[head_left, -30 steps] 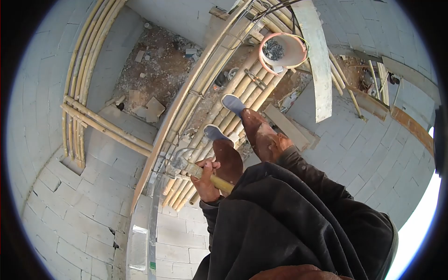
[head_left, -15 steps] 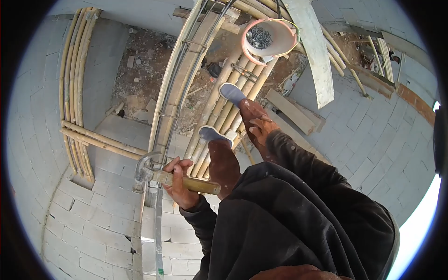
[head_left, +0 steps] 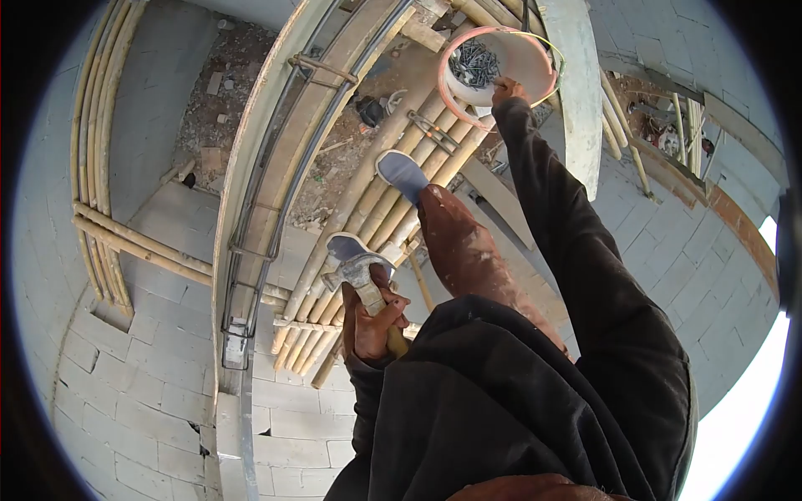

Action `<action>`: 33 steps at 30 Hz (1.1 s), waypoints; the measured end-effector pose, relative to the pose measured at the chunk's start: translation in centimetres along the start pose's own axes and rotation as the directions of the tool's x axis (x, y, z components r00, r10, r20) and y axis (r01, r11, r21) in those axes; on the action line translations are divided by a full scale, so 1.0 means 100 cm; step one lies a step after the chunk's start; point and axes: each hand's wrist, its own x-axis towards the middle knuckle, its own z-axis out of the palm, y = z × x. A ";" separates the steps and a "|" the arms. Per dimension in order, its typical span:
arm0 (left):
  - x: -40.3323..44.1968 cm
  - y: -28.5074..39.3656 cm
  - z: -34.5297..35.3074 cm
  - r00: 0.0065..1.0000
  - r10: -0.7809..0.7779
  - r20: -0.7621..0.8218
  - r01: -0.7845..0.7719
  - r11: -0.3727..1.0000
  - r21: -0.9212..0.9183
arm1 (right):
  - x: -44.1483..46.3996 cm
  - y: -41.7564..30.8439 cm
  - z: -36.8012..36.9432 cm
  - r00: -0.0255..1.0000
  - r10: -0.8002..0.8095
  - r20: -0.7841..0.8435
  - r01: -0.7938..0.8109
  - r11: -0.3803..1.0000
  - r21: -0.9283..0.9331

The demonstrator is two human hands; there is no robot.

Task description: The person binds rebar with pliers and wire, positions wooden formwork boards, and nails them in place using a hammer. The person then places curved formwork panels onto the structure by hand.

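Observation:
My left hand (head_left: 373,330) is closed around the wooden handle of a claw hammer (head_left: 359,274), its metal head upright above the fist. The hammer is in front of my left shoe (head_left: 347,248). At the far end of my stretched arm, my right hand (head_left: 509,90) is over the inner right side of a pinkish bucket (head_left: 539,71). Its fingers reach out toward a heap of dark nails (head_left: 474,64) in the bucket. I see nothing held in them, though they are small in view.
Bamboo poles (head_left: 386,209) lashed together lie under my feet. To the left runs a long board form (head_left: 271,175) with steel bars. A pale plank (head_left: 572,108) stands beside the bucket. More bamboo poles (head_left: 98,125) stand along the left block wall (head_left: 150,367). Rubble ground shows below.
My right hand has left my leg and stretched forward to the bucket. My left hand has brought the hammer rightward, turning its head upward. The view has shifted somewhat.

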 end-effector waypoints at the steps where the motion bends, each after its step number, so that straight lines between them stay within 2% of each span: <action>1: 0.005 0.005 0.004 1.000 -0.005 -0.005 0.005 1.000 -0.007 | 0.012 0.002 0.006 1.000 -0.003 0.007 0.003 1.000 -0.006; 3: 0.011 0.016 0.012 0.995 -0.057 -0.081 0.062 0.996 0.059 | 0.035 0.006 0.018 0.997 0.016 0.070 -0.009 0.995 -0.100; 5: 0.020 0.016 0.004 0.996 -0.046 -0.078 0.047 0.999 0.016 | 0.047 0.009 0.033 0.997 0.018 0.070 -0.013 0.997 -0.081; 6: 0.022 0.018 -0.006 0.998 -0.047 -0.045 0.052 0.992 0.114 | 0.054 0.009 0.040 0.997 0.007 0.078 0.005 0.989 -0.150; 8: 0.021 0.020 -0.020 0.999 -0.044 -0.024 0.048 0.985 0.167 | 0.069 0.020 0.058 0.996 -0.001 0.088 0.020 0.975 -0.220; 10: 0.019 0.022 -0.032 0.998 -0.050 -0.024 0.054 0.980 0.193 | 0.086 0.026 0.077 0.992 -0.073 0.104 0.104 0.935 -0.338; 14: 0.017 0.024 -0.049 0.997 -0.055 -0.046 0.064 0.976 0.209 | 0.091 0.014 0.089 0.993 -0.116 0.028 0.117 0.915 -0.386; 16: 0.014 0.023 -0.054 0.997 -0.055 -0.061 0.067 0.976 0.207 | 0.095 0.021 0.098 0.964 -0.258 0.068 0.258 0.837 -0.483; 17: 0.012 0.023 -0.055 0.996 -0.056 -0.066 0.069 0.977 0.203 | 0.096 0.021 0.102 0.962 -0.262 0.074 0.265 0.835 -0.482; 19: 0.010 0.021 -0.057 0.996 -0.056 -0.074 0.070 0.979 0.192 | 0.094 0.015 0.100 0.973 -0.171 0.153 0.228 0.791 -0.568; 23: 0.015 0.020 -0.053 0.999 -0.026 -0.045 0.033 0.984 0.177 | 0.080 0.010 0.090 0.965 -0.200 0.170 0.260 0.811 -0.523; 26: 0.013 0.021 -0.045 1.000 0.017 -0.008 -0.015 0.987 0.158 | 0.067 0.014 0.076 0.959 -0.278 0.050 0.282 0.947 -0.152; 27: 0.012 0.022 -0.040 0.999 0.036 0.009 -0.037 0.988 0.149 | 0.059 0.020 0.072 0.957 -0.287 0.048 0.291 0.945 -0.152; 28: 0.011 0.024 -0.036 0.998 0.059 0.025 -0.062 0.988 0.141 | 0.046 0.021 0.062 0.975 -0.206 0.089 0.190 0.968 0.166; 29: 0.011 0.026 -0.030 0.995 0.089 0.044 -0.094 0.987 0.129 | 0.035 0.018 0.050 0.977 -0.147 0.156 0.060 0.885 0.461; 31: 0.009 0.029 -0.018 0.987 0.149 0.067 -0.154 0.984 0.092 | -0.024 -0.010 0.017 0.952 -0.111 0.285 -0.115 0.735 0.668; 32: 0.004 0.028 -0.011 0.982 0.180 0.061 -0.184 0.981 0.069 | -0.059 -0.030 -0.005 0.900 -0.075 0.429 -0.271 0.675 0.686; 33: -0.002 0.028 -0.006 0.975 0.220 0.045 -0.222 0.974 0.044 | -0.092 -0.045 -0.030 0.757 -0.197 0.623 -0.452 0.530 0.718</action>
